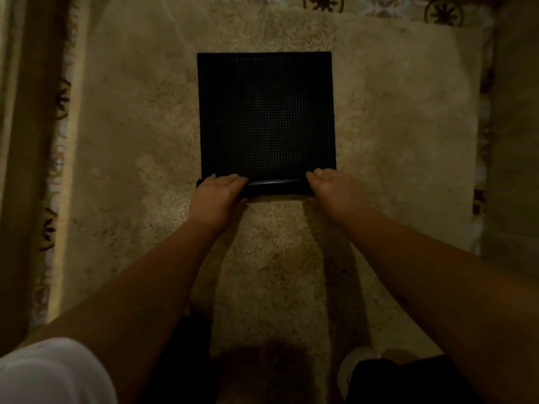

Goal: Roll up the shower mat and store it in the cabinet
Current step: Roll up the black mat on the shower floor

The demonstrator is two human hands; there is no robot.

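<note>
A black square shower mat [265,112] with a fine grid texture lies flat on a beige shaggy rug. Its near edge is curled into a thin roll [275,186]. My left hand [220,191] grips the left end of that roll, fingers curled over the top. At the roll's right end my right hand [329,186] holds on the same way. The far part of the mat is still flat. No cabinet is in view.
The beige rug [393,126] covers most of the floor. Patterned tiles [443,11] show at the far edge and along the left side. A tall pale panel or wall [26,141] runs down the left. My knees and a white shoe [354,371] are at the bottom.
</note>
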